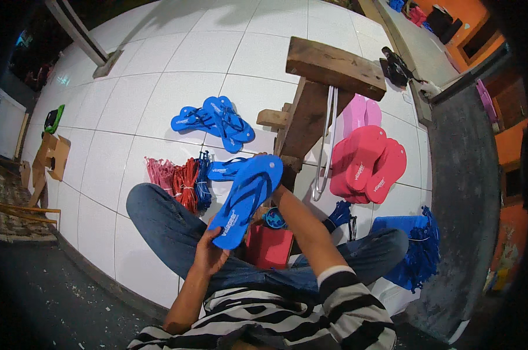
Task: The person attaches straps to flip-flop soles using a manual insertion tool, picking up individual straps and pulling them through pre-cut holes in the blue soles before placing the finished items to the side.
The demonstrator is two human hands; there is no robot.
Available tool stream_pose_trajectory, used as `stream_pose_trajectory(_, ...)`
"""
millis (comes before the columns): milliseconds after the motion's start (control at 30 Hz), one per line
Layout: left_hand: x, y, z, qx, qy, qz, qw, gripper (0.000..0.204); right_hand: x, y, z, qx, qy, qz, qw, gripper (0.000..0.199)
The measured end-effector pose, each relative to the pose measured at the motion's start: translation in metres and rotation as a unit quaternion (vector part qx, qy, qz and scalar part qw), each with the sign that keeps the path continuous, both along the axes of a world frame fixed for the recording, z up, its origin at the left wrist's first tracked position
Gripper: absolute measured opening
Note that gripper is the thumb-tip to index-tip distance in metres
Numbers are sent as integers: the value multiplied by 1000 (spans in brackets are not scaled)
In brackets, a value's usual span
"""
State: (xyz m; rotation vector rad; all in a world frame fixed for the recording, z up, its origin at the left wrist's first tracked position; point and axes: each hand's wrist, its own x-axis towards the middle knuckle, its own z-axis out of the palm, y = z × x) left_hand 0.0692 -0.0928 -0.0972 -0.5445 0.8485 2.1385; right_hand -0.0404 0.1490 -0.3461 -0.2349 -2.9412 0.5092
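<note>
A blue flip-flop (238, 205) with a blue thong strap is held at a tilt over my lap. My left hand (208, 252) grips its lower end, thumb on the top face. Under the upper end, my right hand (282, 193) is mostly hidden by the sole and appears closed round it. Just beyond lies another blue flip-flop (224, 170) on the floor. Bundles of pink straps (159, 175), red straps (184, 184) and blue straps (204, 182) are by my left knee. A red flat block (268, 247) sits between my legs.
A wooden stand (334, 65) with a hanging white cord rises ahead. Finished blue flip-flops (222, 123) lie left of it; red soles (369, 165) and pink soles (360, 112) are stacked right. Blue straps (422, 248) lie beside my right knee. A cardboard box (57, 156) stands far left.
</note>
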Motion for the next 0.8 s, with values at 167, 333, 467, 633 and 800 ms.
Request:
stream_pose_trajectory(167, -12, 9, -10, 16, 124, 5, 992, 58, 26, -17, 98, 47, -49, 19, 998, 49)
stream_pose_trajectory(333, -34, 37, -2, -24, 182, -53, 982, 76, 86, -30, 144, -256, -2, -148, 955, 58)
stream_pose_trajectory(467, -46, 53, -4, -32, 248, -39, 967, 73, 152, -26, 237, -246, 26, -242, 938, 83)
stream_pose_trajectory(633, -50, 71, 11, -51, 251, -54, 965, 66, 231, -28, 270, -230, 140, -277, 922, 101)
stream_pose_trajectory(800, -42, 80, -9, -75, 237, -59, 967, 55, 251, -37, 293, -80, 64, -246, 964, 101)
